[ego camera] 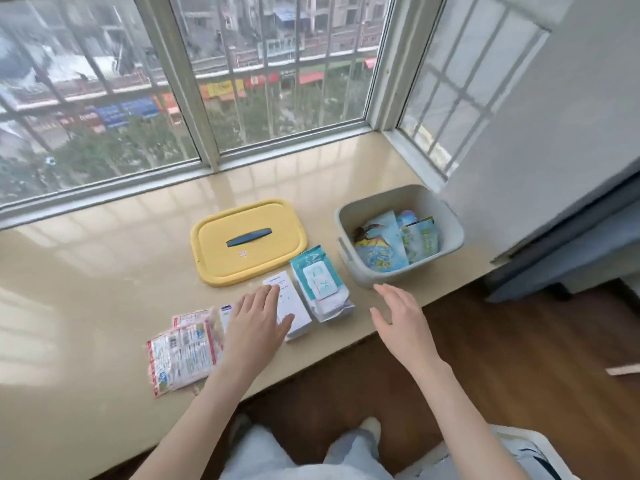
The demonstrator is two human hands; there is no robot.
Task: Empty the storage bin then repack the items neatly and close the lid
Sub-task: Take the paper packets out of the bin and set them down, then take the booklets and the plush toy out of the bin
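The grey storage bin (pixel 446 221) stands open on the beige window sill (pixel 104 271) at the right, with several blue-green packets (pixel 391 244) inside. Its yellow lid (pixel 214 244) with a dark blue handle lies flat to the left of it. Between them lies a teal wet-wipes pack (pixel 320 282). A white box (pixel 291 306) lies beside the pack, and my left hand (pixel 258 320) rests flat on it with straight fingers. Red-and-white sachets (pixel 180 351) lie left of that hand. My right hand (pixel 401 313) hovers open in front of the bin, holding nothing.
Barred windows run along the back and right of the sill. A white wall and a dark blue piece of furniture (pixel 561 244) stand right of the bin. The sill's front edge drops to a wooden floor (pixel 502 358), where my legs show.
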